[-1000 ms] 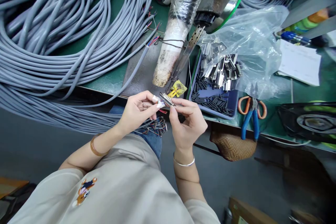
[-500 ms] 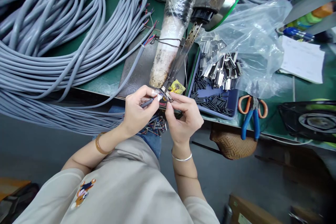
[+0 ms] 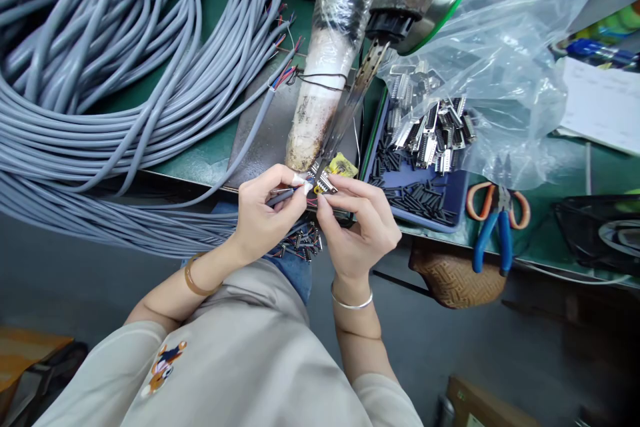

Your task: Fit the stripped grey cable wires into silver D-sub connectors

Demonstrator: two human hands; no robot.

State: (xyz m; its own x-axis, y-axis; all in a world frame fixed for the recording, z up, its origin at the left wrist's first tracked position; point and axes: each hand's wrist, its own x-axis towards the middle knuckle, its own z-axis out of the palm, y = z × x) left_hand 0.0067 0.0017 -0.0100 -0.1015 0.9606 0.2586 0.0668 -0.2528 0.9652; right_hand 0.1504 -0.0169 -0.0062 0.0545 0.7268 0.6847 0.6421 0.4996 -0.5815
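My left hand [image 3: 265, 213] pinches the end of a grey cable [image 3: 281, 197], with white wrapping on the fingertips. Between thumb and fingers, my right hand [image 3: 357, 227] grips a small metal connector [image 3: 325, 181] with a row of pins. Thin coloured wires at the cable's end lie close against the connector; whether they are joined I cannot tell. Just above both hands is the lower end of a dark metal soldering iron [image 3: 345, 117], slanting down from a holder. A yellow piece [image 3: 343, 165] lies behind the connector.
Many grey cables [image 3: 125, 107] fill the left side. Finished-looking connector ends [image 3: 303, 240] hang over my lap. A blue tray [image 3: 453, 197] holds connectors and black sleeves, beside a clear plastic bag [image 3: 520, 80]. Blue-handled pliers [image 3: 493, 233] lie at the table edge. A white-tipped hose [image 3: 315, 107] reaches down.
My right hand has shifted slightly right and turned the connector, so its pin row shows more plainly. The view has moved a little; my left hand keeps its pinch on the cable.
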